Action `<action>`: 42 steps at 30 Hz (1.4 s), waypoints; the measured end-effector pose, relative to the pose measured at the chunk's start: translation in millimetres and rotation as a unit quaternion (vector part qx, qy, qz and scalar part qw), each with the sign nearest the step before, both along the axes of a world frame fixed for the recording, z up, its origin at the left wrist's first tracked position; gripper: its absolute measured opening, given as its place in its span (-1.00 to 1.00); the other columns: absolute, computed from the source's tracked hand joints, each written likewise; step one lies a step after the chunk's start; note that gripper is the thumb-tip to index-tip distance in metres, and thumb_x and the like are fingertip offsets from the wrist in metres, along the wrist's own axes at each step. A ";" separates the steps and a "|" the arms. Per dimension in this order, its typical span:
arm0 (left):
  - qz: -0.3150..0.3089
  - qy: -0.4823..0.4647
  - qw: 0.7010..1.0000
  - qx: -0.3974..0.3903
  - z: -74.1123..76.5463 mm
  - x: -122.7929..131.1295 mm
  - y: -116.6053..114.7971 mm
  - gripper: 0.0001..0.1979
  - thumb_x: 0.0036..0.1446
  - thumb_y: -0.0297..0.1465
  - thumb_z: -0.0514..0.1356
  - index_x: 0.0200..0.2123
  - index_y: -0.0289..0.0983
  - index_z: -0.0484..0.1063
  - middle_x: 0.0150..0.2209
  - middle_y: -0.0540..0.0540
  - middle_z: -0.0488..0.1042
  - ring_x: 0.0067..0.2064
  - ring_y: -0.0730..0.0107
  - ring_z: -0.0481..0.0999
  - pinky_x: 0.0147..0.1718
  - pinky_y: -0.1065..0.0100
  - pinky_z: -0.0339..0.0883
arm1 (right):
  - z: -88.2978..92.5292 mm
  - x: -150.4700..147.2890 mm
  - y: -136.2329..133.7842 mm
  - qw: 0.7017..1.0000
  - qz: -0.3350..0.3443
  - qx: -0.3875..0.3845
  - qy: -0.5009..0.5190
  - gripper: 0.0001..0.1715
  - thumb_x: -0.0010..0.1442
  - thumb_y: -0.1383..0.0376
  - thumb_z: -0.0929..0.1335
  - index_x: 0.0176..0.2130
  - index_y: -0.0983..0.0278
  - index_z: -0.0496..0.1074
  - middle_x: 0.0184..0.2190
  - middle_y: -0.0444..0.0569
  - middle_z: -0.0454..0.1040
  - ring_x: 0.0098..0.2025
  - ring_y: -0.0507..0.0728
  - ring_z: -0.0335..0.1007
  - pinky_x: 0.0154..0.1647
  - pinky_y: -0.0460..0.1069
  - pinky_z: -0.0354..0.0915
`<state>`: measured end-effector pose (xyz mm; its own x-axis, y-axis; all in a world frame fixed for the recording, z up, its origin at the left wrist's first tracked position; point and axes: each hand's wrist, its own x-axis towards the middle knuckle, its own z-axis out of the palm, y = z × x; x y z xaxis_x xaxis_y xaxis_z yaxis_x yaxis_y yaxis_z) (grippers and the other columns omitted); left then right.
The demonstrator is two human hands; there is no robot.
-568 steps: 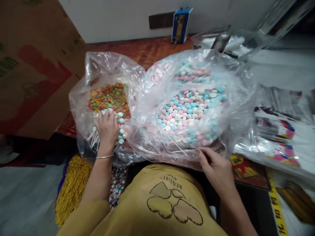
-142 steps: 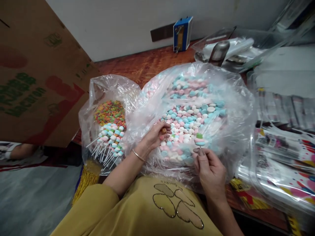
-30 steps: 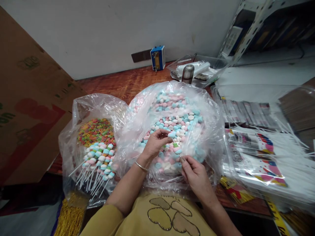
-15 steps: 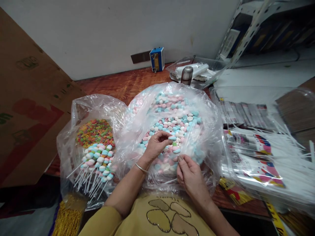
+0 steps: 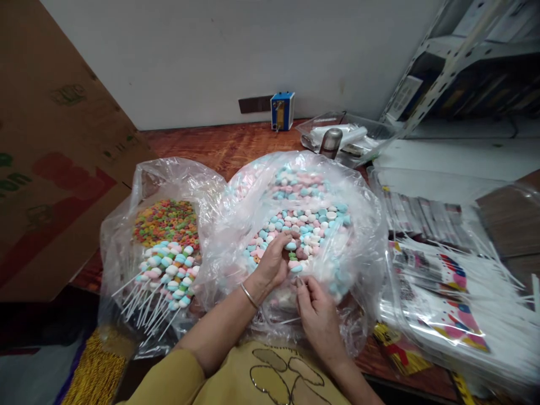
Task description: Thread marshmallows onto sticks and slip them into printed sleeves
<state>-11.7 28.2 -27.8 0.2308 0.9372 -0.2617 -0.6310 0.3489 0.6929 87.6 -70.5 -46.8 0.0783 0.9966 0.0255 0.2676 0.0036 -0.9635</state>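
A big clear plastic bag [image 5: 363, 225] in front of me holds a heap of pink, blue and white marshmallow sweets [image 5: 310, 216]. My left hand [image 5: 276, 261] is inside it, fingers curled around a blue sweet. My right hand [image 5: 314, 306] sits just below, fingers pinched on a thin white stick with sweets threaded on its top. To the left, a smaller clear bag [image 5: 126, 208] holds colourful cereal rings [image 5: 166, 219] and several finished sweet sticks [image 5: 162, 281].
A cardboard box [image 5: 54, 169] leans at the left. Packs of printed plastic sleeves and white sticks [image 5: 455, 287] lie at the right. A blue box [image 5: 282, 111], a metal flask [image 5: 330, 142] and a clear tray stand at the back of the wooden table [image 5: 219, 146].
Both hands stay in the big bag; the left hand has closed over a sweet at the stick's top, and the view has shifted slightly. Earlier the left hand was at the smaller bag.
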 end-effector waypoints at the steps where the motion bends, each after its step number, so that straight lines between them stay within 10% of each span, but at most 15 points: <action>1: -0.002 0.003 1.000 -0.002 0.8 1.1 -1.9 -0.75 0.02 -0.25 0.35 -0.33 -0.28 0.42 -0.47 0.06 0.34 -0.50 0.54 0.38 -0.33 0.36 0.46 | -0.5 -0.8 -0.6 1.000 0.000 0.004 -0.007 -0.61 0.39 0.12 0.22 -0.45 0.20 0.26 -0.55 -0.19 0.27 -0.48 0.06 0.18 -0.44 -0.06 0.15; 13: 0.039 0.018 0.999 0.023 1.8 13.5 -27.5 -0.65 0.19 -0.08 0.26 -0.29 -0.24 0.33 -0.38 0.08 0.32 -0.54 0.64 0.22 -0.23 0.34 0.43 | -2.7 -6.1 0.6 0.993 -0.030 0.068 -0.094 -0.66 0.39 0.18 0.19 -0.44 0.17 0.24 -0.54 -0.15 0.33 -0.48 0.09 0.23 -0.44 -0.05 0.17; 20: 0.063 -0.017 0.998 -0.010 0.4 12.9 -30.5 -0.60 0.10 -0.08 0.35 -0.29 -0.24 0.32 -0.40 0.07 0.31 -0.51 0.62 0.24 -0.32 0.40 0.37 | -4.4 -8.9 15.3 0.995 -0.003 0.071 -0.067 -0.64 0.42 0.13 0.19 -0.03 0.24 0.45 -0.08 0.14 0.58 -0.04 0.25 0.51 -0.10 0.04 0.37; 27: 0.085 0.014 0.996 0.001 -0.7 7.0 -32.9 -0.58 0.09 -0.02 0.33 -0.22 -0.22 0.37 -0.39 0.07 0.30 -0.50 0.60 0.28 -0.50 0.49 0.19 | -4.3 4.0 6.3 0.992 0.078 0.041 -0.090 -0.67 0.41 0.10 0.23 -0.19 0.23 0.46 -0.36 0.00 0.56 -0.31 0.18 0.46 -0.27 -0.01 0.33; 31: 0.072 0.004 0.997 -0.023 -12.6 20.4 -46.4 -0.58 0.09 -0.04 0.35 -0.28 -0.23 0.33 -0.39 0.06 0.30 -0.46 0.58 0.33 -0.48 0.50 0.20 | -15.2 3.8 -0.2 0.990 0.021 0.073 -0.117 -0.67 0.40 0.11 0.21 -0.17 0.24 0.45 -0.19 0.13 0.57 -0.12 0.25 0.49 -0.13 0.07 0.35; 36: 0.031 0.060 0.997 0.042 -3.9 -3.3 -39.6 -0.56 0.19 -0.01 0.28 -0.04 -0.20 0.41 -0.16 -0.08 0.49 -0.31 0.44 0.50 -0.30 0.39 0.36 | -12.0 14.1 -0.3 0.991 -0.009 0.064 -0.116 -0.67 0.40 0.09 0.24 -0.24 0.23 0.43 -0.42 -0.05 0.51 -0.43 0.12 0.39 -0.38 -0.02 0.25; 39: 0.101 0.233 0.955 0.152 9.5 -48.9 -24.4 -0.61 0.17 -0.17 0.35 0.02 -0.19 0.48 0.02 -0.16 0.52 -0.09 0.28 0.54 -0.06 0.29 0.37 | -4.0 29.0 -1.8 0.990 -0.043 0.061 -0.119 -0.67 0.40 0.08 0.27 -0.21 0.25 0.47 -0.46 -0.10 0.49 -0.46 0.08 0.34 -0.40 -0.05 0.22; 42: 0.091 0.462 0.842 0.262 11.5 -90.0 -18.2 -0.91 0.19 -0.39 0.30 -0.23 -0.20 0.61 -0.19 -0.12 0.58 -0.09 0.23 0.52 -0.01 0.27 0.32 | -3.6 38.4 -6.5 0.990 -0.055 0.053 -0.118 -0.66 0.39 0.07 0.29 -0.22 0.26 0.49 -0.43 -0.08 0.53 -0.44 0.08 0.37 -0.39 -0.07 0.24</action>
